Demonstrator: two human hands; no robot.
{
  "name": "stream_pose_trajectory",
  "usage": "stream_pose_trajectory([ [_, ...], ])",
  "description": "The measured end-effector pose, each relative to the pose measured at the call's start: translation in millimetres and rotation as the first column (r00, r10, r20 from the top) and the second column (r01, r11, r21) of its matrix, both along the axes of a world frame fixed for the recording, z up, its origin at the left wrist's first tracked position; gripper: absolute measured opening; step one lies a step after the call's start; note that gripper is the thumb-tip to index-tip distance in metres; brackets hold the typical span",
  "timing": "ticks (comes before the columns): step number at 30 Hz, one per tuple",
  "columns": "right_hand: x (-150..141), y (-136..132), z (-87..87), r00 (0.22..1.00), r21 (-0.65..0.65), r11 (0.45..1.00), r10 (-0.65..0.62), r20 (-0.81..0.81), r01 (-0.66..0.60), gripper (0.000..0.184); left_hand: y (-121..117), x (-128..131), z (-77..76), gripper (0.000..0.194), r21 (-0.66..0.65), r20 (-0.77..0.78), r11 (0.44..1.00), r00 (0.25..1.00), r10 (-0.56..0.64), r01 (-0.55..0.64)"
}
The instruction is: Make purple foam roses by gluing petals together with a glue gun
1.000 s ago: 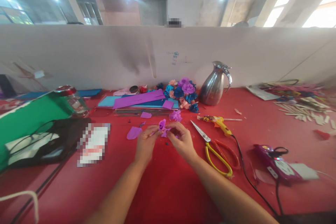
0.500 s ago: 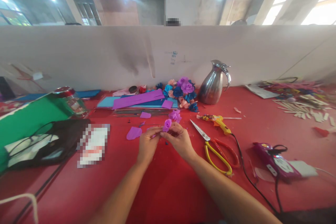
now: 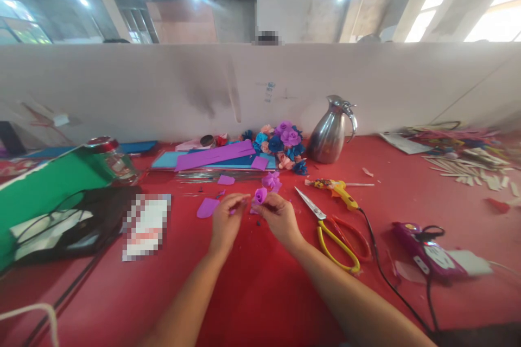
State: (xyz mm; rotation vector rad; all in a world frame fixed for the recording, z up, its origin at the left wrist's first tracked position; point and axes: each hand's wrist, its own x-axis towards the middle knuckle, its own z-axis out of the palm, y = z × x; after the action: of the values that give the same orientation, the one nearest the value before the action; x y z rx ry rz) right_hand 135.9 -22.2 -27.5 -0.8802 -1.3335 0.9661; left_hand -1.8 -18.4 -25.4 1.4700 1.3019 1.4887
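A small purple paper rose [image 3: 260, 196] with a rolled centre is pinched between the thumb and fingers of my right hand [image 3: 280, 220]. My left hand [image 3: 227, 222] is just left of the rose, apart from it, its fingers partly spread with nothing visible in them. Cut purple paper petals [image 3: 208, 207] lie beside my left hand, and another small purple piece [image 3: 226, 179] lies beyond it. Right behind the rose is a second purple paper flower [image 3: 271, 180]. The stem end of the held rose is hidden by my fingers.
Scissors [image 3: 337, 244] and a yellow glue gun [image 3: 345, 195] lie to the right, the gun's cord running toward a purple power strip [image 3: 431, 255]. At the back stand a steel jug [image 3: 328, 133], finished paper flowers [image 3: 285, 143] and purple paper strips [image 3: 215, 155]. A jar [image 3: 112, 160] stands left.
My left hand has let go of the rose and drawn slightly left. My right hand keeps hold of it, and its rolled top now faces me more.
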Motion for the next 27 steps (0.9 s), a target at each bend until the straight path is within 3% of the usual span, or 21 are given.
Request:
stream_pose_trajectory([
  [3, 0.9, 1.5, 0.3, 0.998, -0.007, 0.999, -0.048, 0.043, 0.048, 0.010, -6.6, -1.5, 17.2, 0.019, 0.025, 0.046, 0.997, 0.997, 0.066, -0.067],
  [7, 2.0, 1.9, 3.7, 0.990, 0.018, 0.995, -0.103, 0.097, 0.102, 0.011, -22.7, 5.1, 46.8, 0.015, -0.030, 0.074, 1.000, 0.997, 0.012, -0.010],
  [12, 2.9, 0.0, 8.0, 0.982, 0.124, 0.984, -0.141, 0.123, 0.125, 0.015, -37.3, 13.5, 70.9, 0.023, 0.007, -0.093, 0.999, 0.995, -0.033, 0.034],
  [19, 5.8, -4.4, 9.2, 0.973, 0.194, 0.975, -0.143, 0.179, 0.107, 0.015, -41.5, 18.0, 77.0, 0.018, 0.093, -0.370, 0.995, 0.926, 0.077, -0.045],
  [27, 4.9, -4.2, 7.3, 0.966, 0.171, 0.979, -0.149, 0.211, 0.113, 0.010, -39.2, 14.9, 70.7, 0.014, 0.006, -0.293, 0.997, 0.953, 0.072, -0.074],
])
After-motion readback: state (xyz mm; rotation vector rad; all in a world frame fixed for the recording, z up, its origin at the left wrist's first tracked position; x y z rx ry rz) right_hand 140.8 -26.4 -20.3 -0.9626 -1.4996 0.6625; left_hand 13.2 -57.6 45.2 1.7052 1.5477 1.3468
